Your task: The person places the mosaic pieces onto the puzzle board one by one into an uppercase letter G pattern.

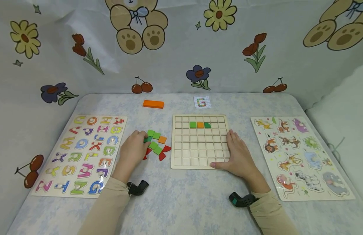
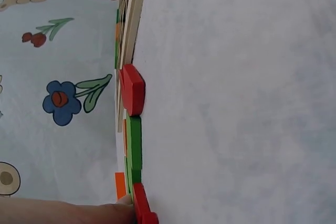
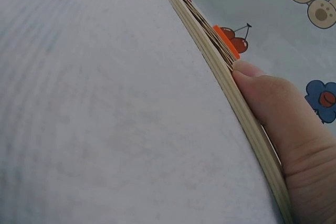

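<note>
My left hand (image 1: 133,148) reaches into a loose pile of small tiles, its thumb and fingertips pinching a dark green tile (image 1: 146,139). Light green squares (image 1: 153,145), an orange square (image 1: 162,139) and red tiles (image 1: 162,156) lie around it. In the left wrist view a finger (image 2: 79,212) comes down beside a red tile (image 2: 140,205). A wooden grid board (image 1: 200,147) holds a light green square, an orange square and a dark green rounded tile in one row. My right hand (image 1: 238,156) rests along the board's right edge, fingers straight and thumb on the near edge.
Beyond the board lie a pattern card (image 1: 202,102) showing a G and an orange block (image 1: 153,104). A letter puzzle (image 1: 81,156) is at the left, an animal puzzle (image 1: 301,158) at the right. A printed cloth (image 1: 175,65) hangs behind the table.
</note>
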A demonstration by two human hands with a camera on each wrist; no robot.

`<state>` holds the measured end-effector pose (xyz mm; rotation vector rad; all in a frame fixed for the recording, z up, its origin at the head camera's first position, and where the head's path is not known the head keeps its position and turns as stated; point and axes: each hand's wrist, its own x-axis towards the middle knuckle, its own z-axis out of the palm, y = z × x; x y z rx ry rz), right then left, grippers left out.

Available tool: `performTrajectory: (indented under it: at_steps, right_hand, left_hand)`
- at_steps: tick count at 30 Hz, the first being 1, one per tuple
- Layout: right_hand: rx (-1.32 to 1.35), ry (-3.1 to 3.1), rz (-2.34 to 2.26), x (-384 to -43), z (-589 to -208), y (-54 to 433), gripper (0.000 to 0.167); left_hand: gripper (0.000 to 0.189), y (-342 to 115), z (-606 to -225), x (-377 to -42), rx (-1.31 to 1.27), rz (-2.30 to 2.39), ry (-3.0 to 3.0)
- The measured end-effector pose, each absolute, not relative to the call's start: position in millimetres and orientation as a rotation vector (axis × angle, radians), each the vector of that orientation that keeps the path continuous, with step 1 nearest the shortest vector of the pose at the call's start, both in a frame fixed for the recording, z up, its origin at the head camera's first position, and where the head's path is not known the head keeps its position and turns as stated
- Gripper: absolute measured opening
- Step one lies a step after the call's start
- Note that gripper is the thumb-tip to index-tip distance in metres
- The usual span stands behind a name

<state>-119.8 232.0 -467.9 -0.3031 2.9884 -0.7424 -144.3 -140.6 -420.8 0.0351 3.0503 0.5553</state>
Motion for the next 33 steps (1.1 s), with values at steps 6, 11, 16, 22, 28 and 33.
performTrajectory:
  at_steps: [6,11,16,22,28,33]
  right_hand:
    - [-0.299,2.987,-0.738,-120,-468,231,0.144]
    - [-0.301,2.986,-0.738,-120,-468,231,0.144]
    - [-0.309,2.986,-0.740,-120,-468,232,0.144]
    - [-0.309,2.985,-0.736,-120,-467,231,0.144]
    - [-0.309,2.989,-0.731,-119,-466,231,0.144]
    - [-0.301,2.984,-0.731,-120,-466,230,0.144]
  left_hand:
    - [0.022,-140,-424,-146,0.034,0.655,3.050]
    - [0.022,-139,-425,-146,0.063,0.693,3.059]
    - [0.029,-139,-425,-147,0.077,0.713,3.075]
    - [0.028,-134,-420,-148,0.027,0.751,3.092]
    - [0.034,-117,-414,-154,0.024,0.799,3.059]
    - [0.033,-97,-411,-162,0.076,0.873,3.014]
